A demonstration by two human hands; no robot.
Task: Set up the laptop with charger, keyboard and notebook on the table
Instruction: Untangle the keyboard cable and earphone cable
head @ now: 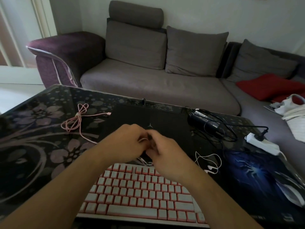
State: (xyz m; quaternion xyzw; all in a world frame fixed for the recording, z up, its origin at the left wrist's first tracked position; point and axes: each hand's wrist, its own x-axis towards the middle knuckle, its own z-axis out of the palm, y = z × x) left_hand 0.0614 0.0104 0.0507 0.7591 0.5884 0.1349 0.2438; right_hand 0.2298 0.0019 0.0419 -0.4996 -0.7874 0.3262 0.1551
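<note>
A closed black laptop (165, 123) lies flat in the middle of the table. In front of it sits a white and pink keyboard (142, 190). Both hands meet above the laptop's near edge. My left hand (130, 139) and my right hand (163, 154) pinch a thin white cable (143, 161) that trails down toward the keyboard. The black charger brick (203, 120) with its tangled cord lies to the right of the laptop. A blue spider-pattern notebook (250, 172) lies at the right. What exactly sits between the fingertips is hidden.
A coiled pink cable (77, 121) lies at the left on the flowered table top (33, 146). White earphones (209, 164) lie right of the keyboard. A white power strip (262, 143) sits at the right edge. A grey sofa (148, 80) stands behind the table.
</note>
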